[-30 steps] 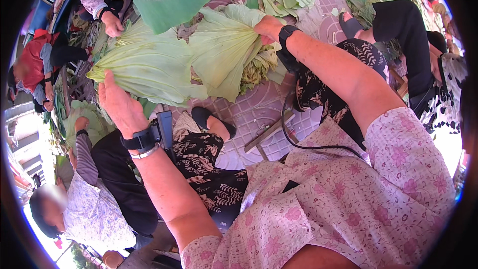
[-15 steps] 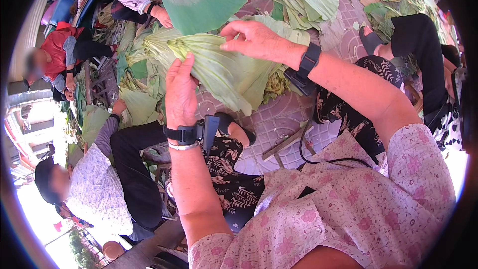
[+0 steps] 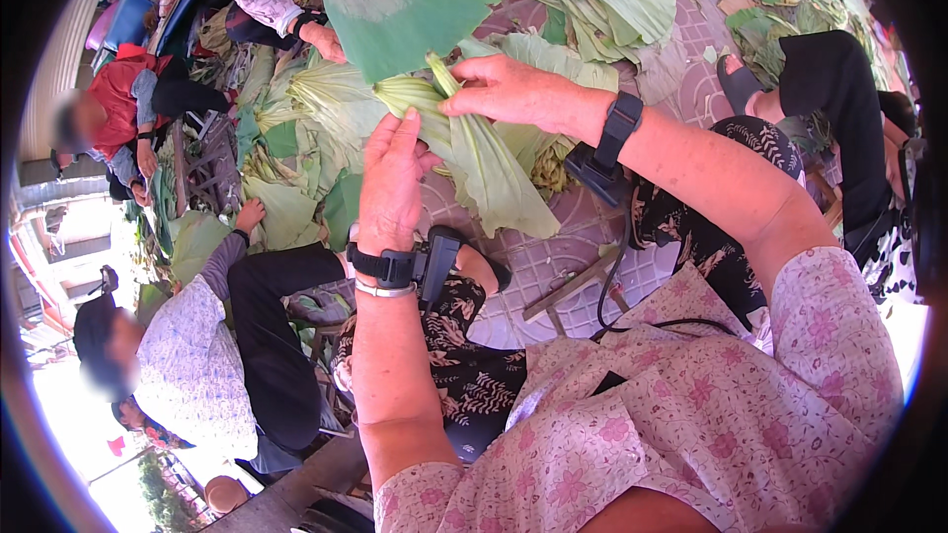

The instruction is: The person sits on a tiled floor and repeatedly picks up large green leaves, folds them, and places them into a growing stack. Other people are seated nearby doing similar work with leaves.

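Above the paved ground I hold pale green lotus leaves [image 3: 504, 188], gathered into long pleats that hang toward me. My left hand [image 3: 390, 178] is closed on their narrow left end, the thumb pressing on top of the folds. With the fingers of my right hand [image 3: 504, 94] I pinch a bunched leaf near its stem end, which pokes up between the two hands. Just beyond, a large, smoother green leaf [image 3: 415, 15] spreads out close to another person's hand [image 3: 323, 41]. Part of my right fingers' grip is hidden behind the folds.
Stacks of folded leaves [image 3: 617, 15] lie at the far side, with more leaves [image 3: 336, 99] heaped to the left. Several people sit around; one at the left rests a hand [image 3: 251, 215] on a leaf. A low wooden stool [image 3: 573, 291] stands before my knees.
Both hands have moved a little to the right. The leaf that was spread wide between them is now gathered into narrow folds, and its stem end shows upright.
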The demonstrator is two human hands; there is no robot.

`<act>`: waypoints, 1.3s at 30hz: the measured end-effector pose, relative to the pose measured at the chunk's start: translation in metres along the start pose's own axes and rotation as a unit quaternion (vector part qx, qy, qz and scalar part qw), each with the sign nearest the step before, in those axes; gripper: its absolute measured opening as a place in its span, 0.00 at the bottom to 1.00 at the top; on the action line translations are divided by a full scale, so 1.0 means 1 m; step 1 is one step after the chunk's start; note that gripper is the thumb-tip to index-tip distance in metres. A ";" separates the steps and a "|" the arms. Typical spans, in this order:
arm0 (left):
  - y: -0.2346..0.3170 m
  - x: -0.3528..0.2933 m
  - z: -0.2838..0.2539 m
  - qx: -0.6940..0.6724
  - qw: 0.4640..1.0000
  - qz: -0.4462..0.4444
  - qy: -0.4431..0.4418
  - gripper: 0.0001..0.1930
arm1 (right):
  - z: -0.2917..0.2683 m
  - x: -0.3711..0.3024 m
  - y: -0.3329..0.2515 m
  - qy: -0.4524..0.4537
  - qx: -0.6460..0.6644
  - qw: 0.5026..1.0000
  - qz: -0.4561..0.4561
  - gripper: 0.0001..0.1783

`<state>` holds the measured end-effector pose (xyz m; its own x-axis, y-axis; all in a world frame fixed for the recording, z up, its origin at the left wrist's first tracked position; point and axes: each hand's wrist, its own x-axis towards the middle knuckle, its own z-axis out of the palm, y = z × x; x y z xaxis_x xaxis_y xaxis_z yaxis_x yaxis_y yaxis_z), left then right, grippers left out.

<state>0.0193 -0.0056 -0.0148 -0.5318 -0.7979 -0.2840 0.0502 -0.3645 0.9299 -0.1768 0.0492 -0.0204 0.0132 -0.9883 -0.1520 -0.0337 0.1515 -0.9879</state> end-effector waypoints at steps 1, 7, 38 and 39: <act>-0.001 0.000 -0.001 -0.009 1.000 0.003 0.012 0.15 | -0.001 0.001 0.001 -0.006 0.059 0.998 0.008 0.20; 0.007 -0.003 0.004 -0.001 0.997 0.013 0.072 0.13 | -0.012 0.009 0.014 0.013 0.206 0.978 0.027 0.06; 0.015 -0.015 0.023 0.026 0.999 -0.019 -0.029 0.13 | -0.045 0.014 -0.001 -0.017 -0.089 0.994 -0.064 0.11; 0.016 -0.015 0.023 0.027 0.999 -0.022 -0.027 0.12 | -0.045 0.015 0.001 -0.014 -0.080 0.994 -0.067 0.11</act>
<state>0.0089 0.0112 0.0095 -0.5779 -0.7533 -0.3138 -0.0193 -0.3718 0.9281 -0.2219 0.0332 -0.0220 0.0570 -0.9981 -0.0217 -0.1875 0.0107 -0.9822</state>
